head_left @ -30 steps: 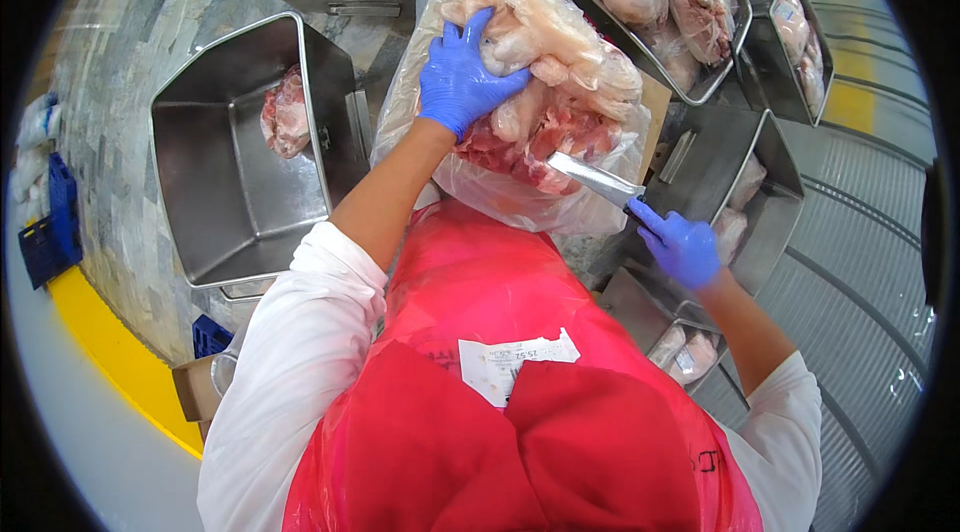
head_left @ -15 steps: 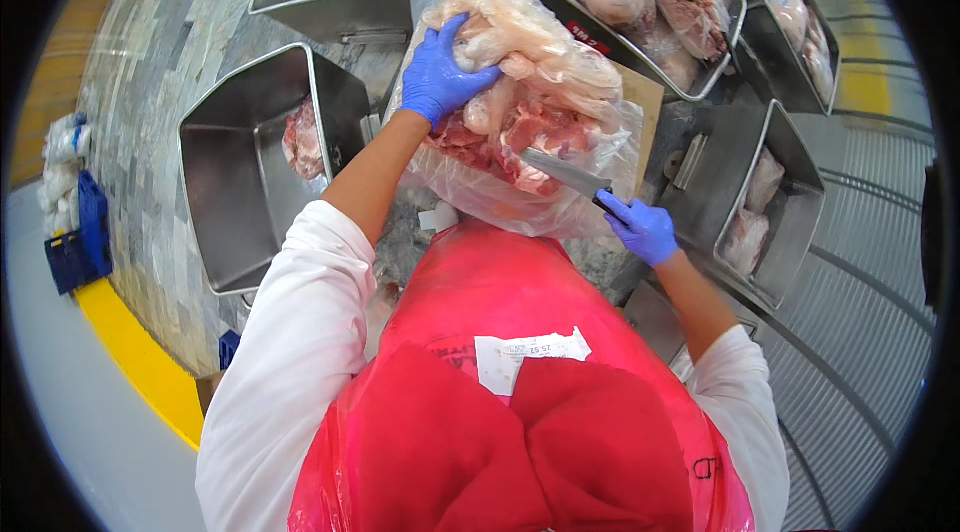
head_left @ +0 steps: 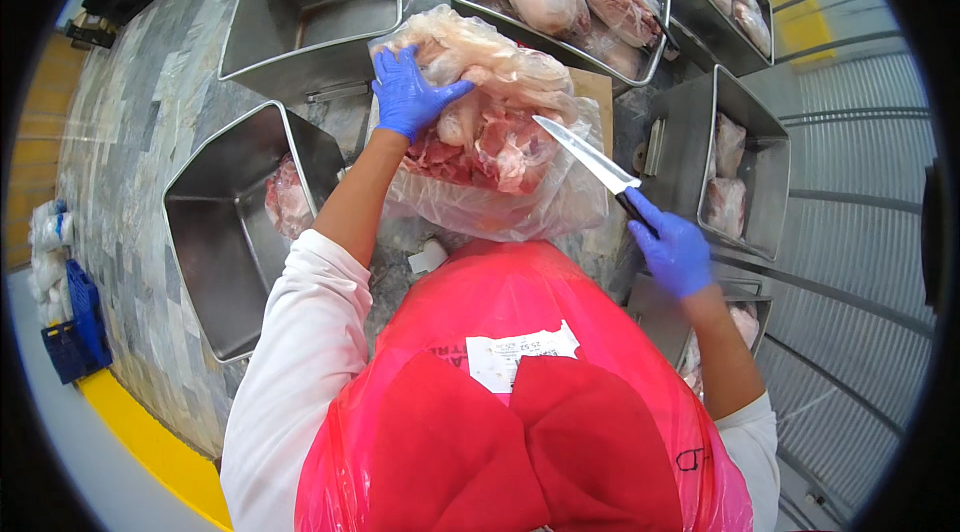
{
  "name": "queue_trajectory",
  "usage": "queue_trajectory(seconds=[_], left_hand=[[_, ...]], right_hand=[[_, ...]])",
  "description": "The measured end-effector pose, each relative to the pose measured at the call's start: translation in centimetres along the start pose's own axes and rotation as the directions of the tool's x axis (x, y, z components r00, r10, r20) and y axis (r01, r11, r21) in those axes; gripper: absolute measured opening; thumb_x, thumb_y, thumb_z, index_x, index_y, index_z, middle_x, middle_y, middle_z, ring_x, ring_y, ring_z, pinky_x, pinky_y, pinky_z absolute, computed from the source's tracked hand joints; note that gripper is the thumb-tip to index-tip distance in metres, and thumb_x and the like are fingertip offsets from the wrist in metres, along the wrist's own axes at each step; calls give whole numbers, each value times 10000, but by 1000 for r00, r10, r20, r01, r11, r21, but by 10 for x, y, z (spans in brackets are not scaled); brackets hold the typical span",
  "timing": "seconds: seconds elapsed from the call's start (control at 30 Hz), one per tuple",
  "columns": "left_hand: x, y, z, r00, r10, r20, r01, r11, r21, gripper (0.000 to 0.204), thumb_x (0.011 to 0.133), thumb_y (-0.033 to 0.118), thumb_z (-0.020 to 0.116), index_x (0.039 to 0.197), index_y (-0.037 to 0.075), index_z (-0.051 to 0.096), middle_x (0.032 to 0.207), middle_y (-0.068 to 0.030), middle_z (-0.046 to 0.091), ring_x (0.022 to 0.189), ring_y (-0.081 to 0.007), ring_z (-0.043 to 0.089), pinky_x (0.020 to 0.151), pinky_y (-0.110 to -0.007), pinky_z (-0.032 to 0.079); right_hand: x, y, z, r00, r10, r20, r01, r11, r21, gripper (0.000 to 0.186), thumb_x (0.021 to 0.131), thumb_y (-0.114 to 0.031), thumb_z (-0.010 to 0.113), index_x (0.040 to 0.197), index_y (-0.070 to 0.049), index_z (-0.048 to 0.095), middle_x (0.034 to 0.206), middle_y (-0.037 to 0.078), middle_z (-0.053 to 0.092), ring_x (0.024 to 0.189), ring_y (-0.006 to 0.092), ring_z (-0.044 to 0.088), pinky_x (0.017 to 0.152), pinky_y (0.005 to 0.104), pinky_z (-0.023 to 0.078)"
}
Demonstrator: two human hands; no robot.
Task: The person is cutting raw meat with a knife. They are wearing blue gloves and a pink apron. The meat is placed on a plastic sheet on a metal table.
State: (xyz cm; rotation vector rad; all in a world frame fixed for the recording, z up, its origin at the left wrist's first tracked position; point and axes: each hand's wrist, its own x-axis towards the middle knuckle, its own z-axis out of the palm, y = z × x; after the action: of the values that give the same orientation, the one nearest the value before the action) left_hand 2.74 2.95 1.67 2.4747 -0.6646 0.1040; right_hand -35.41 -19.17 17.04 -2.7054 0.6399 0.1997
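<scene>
A large cut of raw meat [head_left: 495, 147], pink with pale fat and skin, lies in front of me on clear plastic wrapping [head_left: 480, 217]. On its upper left side rests my left hand [head_left: 410, 95], blue-gloved, fingers spread against the skin and plastic. My right hand [head_left: 673, 250], also gloved in blue, is closed round the black handle of a long-bladed knife [head_left: 590, 154]. The blade slants up and left, its tip close to the meat's right edge; whether it touches I cannot tell. A cutting board [head_left: 595, 92] shows partly from under the plastic.
A metal bin [head_left: 185, 262] with one piece of meat stands at left, another metal bin [head_left: 235, 42] at upper left. Behind the board, a metal tub [head_left: 640, 82] holds several wrapped meat pieces. More bins with meat [head_left: 780, 202] line the right. A red apron [head_left: 480, 292] covers my front.
My right hand has drawn the knife back to the right, and its blade has left the meat's lower front for its right edge. My left hand stays on the meat. The view has shifted.
</scene>
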Motion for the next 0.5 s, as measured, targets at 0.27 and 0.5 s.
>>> queue_trajectory(seconds=[0.27,0.5], left_hand=[[26,-2,21,999,-34,42,43,975,-218,1373,554,793,845,1577,25,346,1499,-332,448,1396,-477,449,1152,-554,378],[15,-12,28,1000,14,8,-11,955,-296,1292,594,770,837,1593,103,361,1410,-350,525,1239,-502,573,1037,-518,493]], right_hand=[[63,-35,-64,963,30,269,10,990,-144,417,993,-390,600,1405,-325,625,1026,221,726,921,450,690,819,525,559],[156,-86,-121,825,104,556,108,936,-334,385,985,-360,607,1354,-272,677,1025,201,736,926,437,698,848,503,562]])
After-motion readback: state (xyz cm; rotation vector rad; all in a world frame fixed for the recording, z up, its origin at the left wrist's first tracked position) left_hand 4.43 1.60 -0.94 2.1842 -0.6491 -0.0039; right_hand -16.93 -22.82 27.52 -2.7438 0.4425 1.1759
